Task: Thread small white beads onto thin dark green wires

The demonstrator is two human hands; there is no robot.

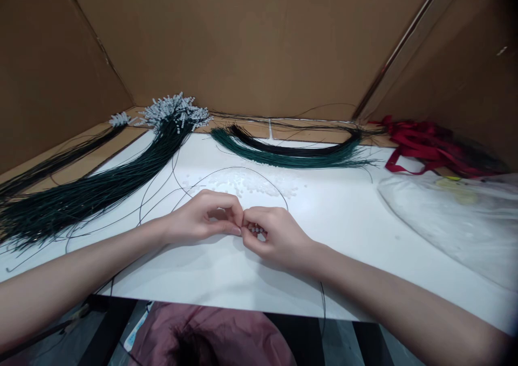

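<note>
Head view: a clear, crumpled plastic bag (457,231) is laid at the right of a white, flat tabletop (343,209); a small yellow patch is seen at its upper part, but its other contents cannot be made out. Upright brown cardboard panels (243,42) are set around the back and sides of the work surface.

Both hands are held together over the near middle of the tabletop, fingertips touching. By the right hand (279,234), thumb and fingers curled closely inward, a short row of small, pale beads (257,229) is grasped, part of it being visible in the gap of the curl. The thumb and forefinger of the left hand (206,215) are brought together at the tips, against the right fingertips; whether anything is pinched between them cannot be told. A thin, dark wire (237,167) is arched behind both hands.

Loose, white beads (259,183) are scattered just beyond. At left, a thick bundle of dark green wires with white-beaded ends (121,185) is laid obliquely; at the back, a curved bundle of green and black wires (291,158) is placed, with glossy red ribbon (429,139) to its right.
</note>
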